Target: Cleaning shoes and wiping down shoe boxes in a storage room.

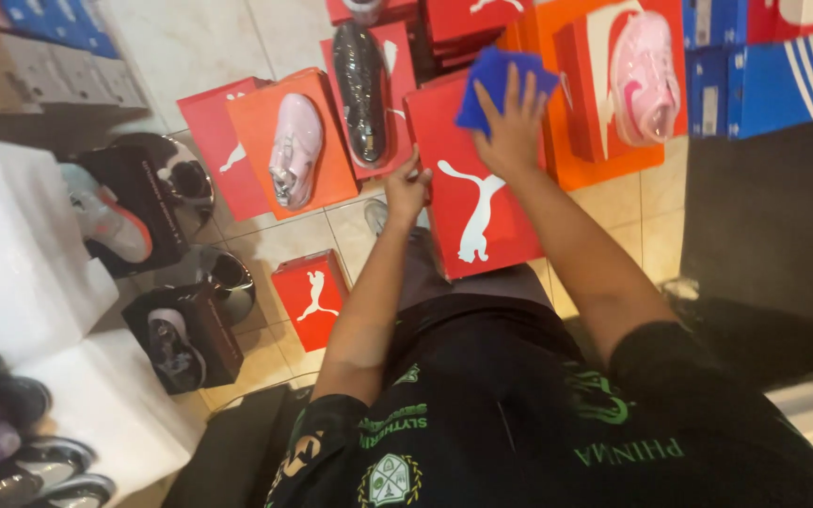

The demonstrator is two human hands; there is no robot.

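The person wears a black short-sleeved shirt [519,414] with green lettering printed across the front and sleeves, and a crest-shaped emblem in green and white low on the chest. A yellowish print shows on one sleeve edge. Both forearms are bare below the sleeves, and the left hand [406,188] and right hand [512,132] wear no gloves, rings or watch.

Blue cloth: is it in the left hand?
No, the right hand presses the blue cloth on the red box; the left hand grips the box's edge.
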